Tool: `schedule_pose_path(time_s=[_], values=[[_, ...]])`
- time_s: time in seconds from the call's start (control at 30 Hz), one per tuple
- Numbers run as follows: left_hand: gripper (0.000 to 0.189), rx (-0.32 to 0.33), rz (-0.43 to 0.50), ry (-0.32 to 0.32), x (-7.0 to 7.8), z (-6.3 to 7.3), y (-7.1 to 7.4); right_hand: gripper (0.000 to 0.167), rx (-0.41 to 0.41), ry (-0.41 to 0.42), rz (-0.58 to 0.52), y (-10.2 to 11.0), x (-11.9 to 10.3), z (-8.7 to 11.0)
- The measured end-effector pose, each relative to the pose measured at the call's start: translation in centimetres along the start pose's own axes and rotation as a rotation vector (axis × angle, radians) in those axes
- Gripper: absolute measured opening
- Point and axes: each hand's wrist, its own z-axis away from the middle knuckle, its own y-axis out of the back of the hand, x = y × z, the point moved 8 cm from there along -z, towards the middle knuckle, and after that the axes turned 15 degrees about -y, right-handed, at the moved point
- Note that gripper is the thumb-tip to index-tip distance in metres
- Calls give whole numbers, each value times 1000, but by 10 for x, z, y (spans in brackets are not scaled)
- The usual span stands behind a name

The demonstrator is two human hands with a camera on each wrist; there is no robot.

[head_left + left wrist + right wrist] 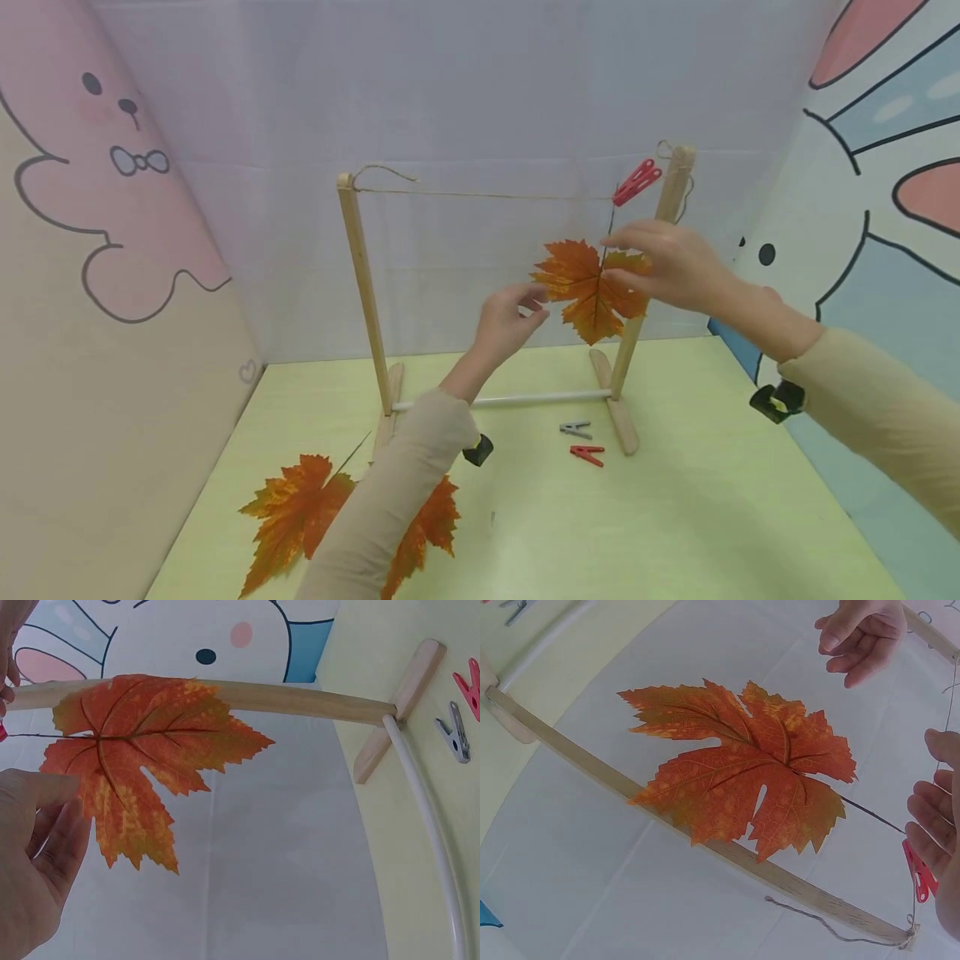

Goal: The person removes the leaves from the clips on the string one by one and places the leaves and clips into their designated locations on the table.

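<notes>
An orange artificial maple leaf (583, 287) hangs by its dark stem from a red clothespin (637, 182) on the string (480, 196), near the right post. My right hand (667, 262) is in front of the leaf's right side, its fingers loosely bent and holding nothing; in the right wrist view the right hand (939, 817) is beside the stem and the red clothespin (919, 874). To the leaf's left is my left hand (510, 321), fingers relaxed. A gap shows between the left hand (862, 634) and the leaf (757, 761) in the right wrist view.
The string spans two wooden posts (363, 292), joined low down by a white rod (540, 398). A grey clothespin (576, 429) and another red clothespin (588, 454) lie on the table (675, 517). Two more maple leaves (296, 512) lie at the left, partly behind my left sleeve.
</notes>
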Motion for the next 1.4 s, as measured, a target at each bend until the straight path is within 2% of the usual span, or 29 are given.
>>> schedule_pose_path(time_s=[0.2,0.43,0.5,0.8,1.07,1.23,1.4], values=[[31,-26,-26,5,4,-11,-7,41,11,-11,14,5,0,-5],[39,-115,-12,1,14,-27,-22,42,0,-94,30,13,9,-11],[40,-121,-2,3,18,-33,-24,41,8,-97,30,15,11,-12],[43,-71,5,24,28,-58,-23,35,61,-78,24,22,10,-21],[51,-52,22,57,36,-78,-27,33,64,-129,34,24,16,-20],[53,-11,17,107,36,-81,-31,32,98,-120,10,31,20,-18],[51,63,39,121,36,-81,-35,29,154,-179,2,41,27,-18]])
